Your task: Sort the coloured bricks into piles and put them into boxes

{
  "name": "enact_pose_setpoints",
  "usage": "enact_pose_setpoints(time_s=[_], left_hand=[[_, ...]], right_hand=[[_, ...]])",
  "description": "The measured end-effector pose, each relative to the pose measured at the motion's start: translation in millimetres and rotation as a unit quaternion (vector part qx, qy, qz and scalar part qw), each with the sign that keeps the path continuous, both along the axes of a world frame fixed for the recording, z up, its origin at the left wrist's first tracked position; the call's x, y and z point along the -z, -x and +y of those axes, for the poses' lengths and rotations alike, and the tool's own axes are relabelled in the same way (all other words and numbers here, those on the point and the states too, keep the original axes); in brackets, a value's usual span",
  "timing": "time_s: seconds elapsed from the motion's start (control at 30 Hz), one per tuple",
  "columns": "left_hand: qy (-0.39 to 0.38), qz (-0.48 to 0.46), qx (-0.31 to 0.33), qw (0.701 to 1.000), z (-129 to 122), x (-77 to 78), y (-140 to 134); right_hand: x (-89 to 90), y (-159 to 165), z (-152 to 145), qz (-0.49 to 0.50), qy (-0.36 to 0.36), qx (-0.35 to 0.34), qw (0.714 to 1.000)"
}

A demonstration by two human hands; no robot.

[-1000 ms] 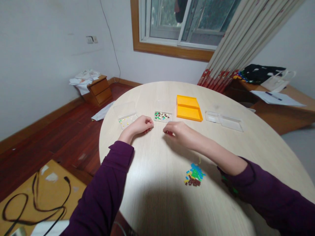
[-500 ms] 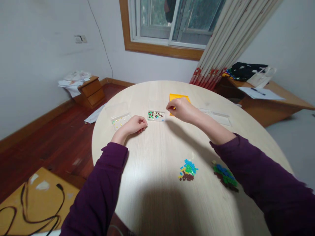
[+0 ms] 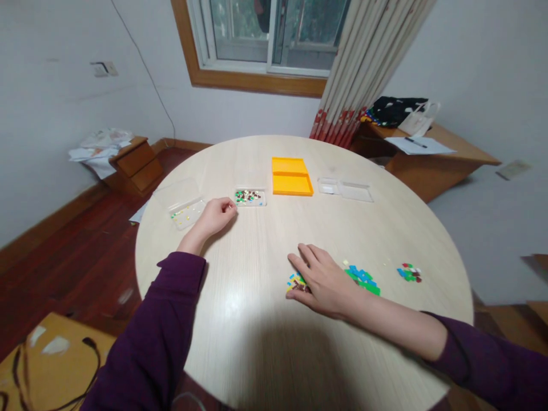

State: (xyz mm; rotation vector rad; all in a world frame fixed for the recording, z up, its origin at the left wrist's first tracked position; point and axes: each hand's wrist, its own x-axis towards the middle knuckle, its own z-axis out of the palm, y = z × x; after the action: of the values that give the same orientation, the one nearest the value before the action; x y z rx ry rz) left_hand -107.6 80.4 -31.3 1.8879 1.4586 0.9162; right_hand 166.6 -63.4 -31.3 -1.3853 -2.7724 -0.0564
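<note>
My right hand [image 3: 322, 279] is spread palm down over a pile of small yellow, blue and brown bricks [image 3: 294, 283], covering part of it. Its fingers are apart. At the left, my left hand [image 3: 217, 217] rests on the table with fingers curled together; whatever they may hold is hidden. Just past its fingertips stands a clear plastic box [image 3: 262, 200] with many tiny green, brown and pale pieces. On its other side lies another clear box [image 3: 185, 221] holding a few yellow and green bits.
Beyond the hands lie an open yellow case [image 3: 293, 194] and an open clear case [image 3: 357, 193]. To the right are a blue and green brick pile [image 3: 362, 276] and a smaller mixed pile [image 3: 410, 273]. All sit on the round table [image 3: 252, 251].
My right hand has come back from beside the yellow case to the near brick pile and opened. My left hand stays curled by the clear box. The view has turned right.
</note>
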Motion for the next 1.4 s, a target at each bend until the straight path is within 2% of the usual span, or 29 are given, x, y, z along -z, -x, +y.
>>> enact_pose_setpoints(time_s=[0.1, 0.2, 0.33, 0.5, 0.83, 1.03, 1.23, 1.4], left_hand=[[0.005, 0.005, -0.004, 1.000, -3, -2.7, -3], [-0.011, 0.007, -0.038, 0.999, -6, -6.3, -6], [-0.060, 0.006, -0.087, 0.994, -6, -6.7, -9], [-0.075, 0.005, -0.082, 0.994, -4, 0.9, -10], [-0.104, 0.016, -0.074, 0.992, -3, 7.8, -13], [-0.101, 0.070, -0.047, 0.991, 5, 19.8, -16], [-0.115, 0.048, -0.083, 0.989, 8, 20.3, -19], [-0.121, 0.014, -0.126, 0.985, 11, 15.0, -9]], right_hand=[[-6.4, 7, 12, -0.014, -0.001, -0.020, 1.000], [-11.6, 10, 26, -0.045, 0.018, -0.036, 0.998], [-14.4, 13, 43, -0.094, 0.041, -0.024, 0.994], [-18.3, 20, 57, -0.124, 0.079, 0.002, 0.989], [-21.6, 25, 56, -0.154, 0.079, 0.012, 0.985], [-16.7, 28, 58, -0.146, 0.076, 0.030, 0.986], [-17.3, 26, 57, -0.160, 0.076, 0.024, 0.984], [-15.5, 24, 58, -0.154, 0.063, 0.025, 0.986]])
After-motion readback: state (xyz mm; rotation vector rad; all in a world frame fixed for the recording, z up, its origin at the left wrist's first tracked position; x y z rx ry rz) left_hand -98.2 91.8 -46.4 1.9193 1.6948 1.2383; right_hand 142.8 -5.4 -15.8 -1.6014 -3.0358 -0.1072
